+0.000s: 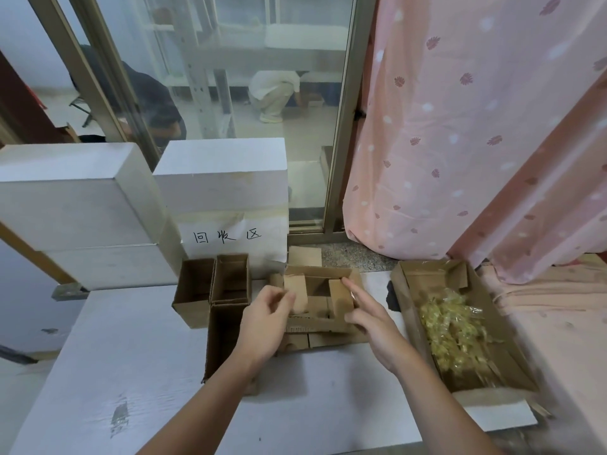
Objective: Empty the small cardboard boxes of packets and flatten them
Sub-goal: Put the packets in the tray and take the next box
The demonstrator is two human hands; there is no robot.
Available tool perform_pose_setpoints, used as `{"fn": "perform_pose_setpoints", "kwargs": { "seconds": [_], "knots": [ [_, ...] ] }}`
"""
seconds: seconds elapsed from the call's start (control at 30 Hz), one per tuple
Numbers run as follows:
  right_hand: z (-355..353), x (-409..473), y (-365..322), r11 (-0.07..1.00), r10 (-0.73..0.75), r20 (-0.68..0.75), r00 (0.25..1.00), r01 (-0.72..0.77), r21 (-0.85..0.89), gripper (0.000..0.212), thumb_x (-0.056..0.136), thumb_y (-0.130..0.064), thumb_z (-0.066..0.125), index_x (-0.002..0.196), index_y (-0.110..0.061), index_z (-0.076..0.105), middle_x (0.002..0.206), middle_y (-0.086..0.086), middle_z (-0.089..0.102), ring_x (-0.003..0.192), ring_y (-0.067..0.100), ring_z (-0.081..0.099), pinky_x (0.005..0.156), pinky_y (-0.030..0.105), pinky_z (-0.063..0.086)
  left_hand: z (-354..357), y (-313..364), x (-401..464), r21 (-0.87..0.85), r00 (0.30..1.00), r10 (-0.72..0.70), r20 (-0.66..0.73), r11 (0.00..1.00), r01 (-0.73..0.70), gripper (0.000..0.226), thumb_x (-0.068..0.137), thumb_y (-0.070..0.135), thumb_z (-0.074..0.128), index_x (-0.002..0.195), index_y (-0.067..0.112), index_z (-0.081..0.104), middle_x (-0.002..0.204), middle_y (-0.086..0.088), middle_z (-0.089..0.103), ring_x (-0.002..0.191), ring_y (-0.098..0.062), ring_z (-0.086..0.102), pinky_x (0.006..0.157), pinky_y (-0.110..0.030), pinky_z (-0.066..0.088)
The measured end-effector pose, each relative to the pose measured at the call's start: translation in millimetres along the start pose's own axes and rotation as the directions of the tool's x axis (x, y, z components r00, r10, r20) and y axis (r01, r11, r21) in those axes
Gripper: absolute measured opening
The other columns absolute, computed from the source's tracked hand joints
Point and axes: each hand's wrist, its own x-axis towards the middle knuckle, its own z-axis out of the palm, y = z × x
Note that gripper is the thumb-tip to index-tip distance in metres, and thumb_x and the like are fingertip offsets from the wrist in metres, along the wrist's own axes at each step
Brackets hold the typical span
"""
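Two hands on box (320, 302): left hand (266, 318) pinches flap, right hand (368, 315) presses flap, fingers straight. Flattening step; next, press walls down.

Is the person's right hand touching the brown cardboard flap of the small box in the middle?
Touching. In the head view the right hand lies with straight fingers against the upright brown cardboard flap, no gap showing.

left hand (266, 318) bare | right hand (371, 318) bare (forearms unsleeved)
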Motion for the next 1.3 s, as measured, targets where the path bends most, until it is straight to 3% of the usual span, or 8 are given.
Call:
{"fn": "perform_pose_setpoints", "kwargs": {
  "seconds": [0.23, 0.4, 0.57, 0.73, 0.87, 1.07, 1.17, 1.3],
  "knots": [
    [4.1, -1.9, 10.6, 0.993, 0.012, 0.052, 0.999, -0.006, -0.114, 0.077, 0.079, -0.012, 0.061, 0.146, -0.048, 0.048, 0.157, -0.022, 0.036, 0.145, -0.008, 0.027, 0.114, 0.023, 0.033, 5.1, -10.9, -4.3, 0.264, 0.997, 0.054, 0.053, 0.962, -0.066, 0.075, 0.084, 0.048, 0.081, 0.146, 0.049, 0.039, 0.134, 0.023, 0.056, 0.112, -0.001, 0.061, 0.097, -0.027, 0.052],
    [9.3, -0.3, 15.7, 0.987, -0.049, -0.101, 0.994, 0.033, -0.156, 0.054, 0.088, -0.015, 0.079, 0.128, -0.045, 0.058, 0.126, -0.037, 0.051, 0.119, -0.021, 0.043, 0.091, 0.003, 0.041, 11.2, -8.4, -7.5, 0.326, 0.999, 0.054, 0.000, 0.944, -0.051, 0.082, 0.072, 0.058, 0.086, 0.137, 0.052, 0.036, 0.134, 0.017, 0.056, 0.111, -0.009, 0.063, 0.098, -0.039, 0.053],
    [16.5, 1.7, 21.7, 0.944, -0.071, -0.179, 0.981, 0.008, -0.330, 0.067, 0.067, -0.024, 0.090, 0.120, -0.047, 0.057, 0.119, -0.014, 0.070, 0.114, 0.000, 0.064, 0.096, 0.024, 0.052, 19.6, -5.9, -11.5, 0.369, 0.999, 0.046, -0.023, 0.929, -0.035, 0.073, 0.077, 0.042, 0.087, 0.133, 0.039, 0.039, 0.130, 0.012, 0.052, 0.111, -0.016, 0.064, 0.096, -0.042, 0.055],
    [15.1, -2.0, 22.0, 0.944, -0.086, -0.191, 0.978, 0.019, -0.328, 0.054, 0.083, -0.010, 0.071, 0.120, -0.043, 0.050, 0.118, -0.012, 0.068, 0.107, 0.004, 0.068, 0.084, 0.018, 0.051, 19.6, -7.8, -17.3, 0.328, 0.998, 0.052, 0.038, 0.943, -0.062, 0.072, 0.086, 0.038, 0.075, 0.147, 0.039, 0.037, 0.143, 0.014, 0.048, 0.114, -0.010, 0.060, 0.101, -0.036, 0.052],
    [8.4, -7.3, 20.6, 0.986, -0.061, -0.186, 0.981, 0.030, -0.165, 0.055, 0.092, 0.006, 0.055, 0.124, -0.037, 0.046, 0.134, -0.023, 0.054, 0.127, 0.003, 0.058, 0.095, 0.019, 0.046, 10.9, -13.1, -20.1, 0.137, 0.995, 0.027, 0.093, 0.990, -0.039, 0.073, 0.087, 0.035, 0.071, 0.149, 0.050, 0.037, 0.141, 0.026, 0.055, 0.116, -0.001, 0.065, 0.105, -0.039, 0.055],
    [4.5, -13.7, 9.1, 0.996, -0.045, -0.191, 0.981, 0.031, -0.078, 0.056, 0.098, 0.008, 0.039, 0.125, -0.039, 0.053, 0.134, -0.020, 0.058, 0.122, -0.012, 0.053, 0.096, 0.013, 0.044, 1.3, -11.8, -24.4, 0.009, 0.990, 0.061, 0.130, 0.998, -0.063, 0.070, 0.102, 0.003, 0.057, 0.145, 0.054, 0.036, 0.142, 0.031, 0.051, 0.128, 0.012, 0.054, 0.102, -0.010, 0.047],
    [-1.5, -12.6, 9.4, 0.997, -0.053, -0.192, 0.980, 0.042, -0.060, 0.059, 0.092, -0.002, 0.038, 0.127, -0.045, 0.060, 0.141, -0.019, 0.057, 0.139, -0.001, 0.044, 0.120, 0.037, 0.035, -3.8, -14.5, -24.0, 0.018, 0.984, 0.061, 0.169, 0.998, -0.065, 0.074, 0.104, 0.000, 0.048, 0.149, 0.057, 0.034, 0.147, 0.023, 0.054, 0.134, 0.005, 0.052, 0.100, -0.010, 0.045],
    [-9.5, -12.5, 6.7, 1.000, -0.007, -0.149, 0.989, 0.004, -0.021, 0.063, 0.077, -0.017, 0.040, 0.128, -0.049, 0.060, 0.144, -0.024, 0.054, 0.144, 0.005, 0.039, 0.121, 0.055, 0.030, -8.7, -19.9, -20.4, 0.040, 0.978, 0.062, 0.199, 0.997, -0.072, 0.072, 0.104, 0.005, 0.046, 0.149, 0.059, 0.033, 0.154, 0.012, 0.052, 0.134, 0.006, 0.051, 0.100, -0.010, 0.044]
  ]
}}
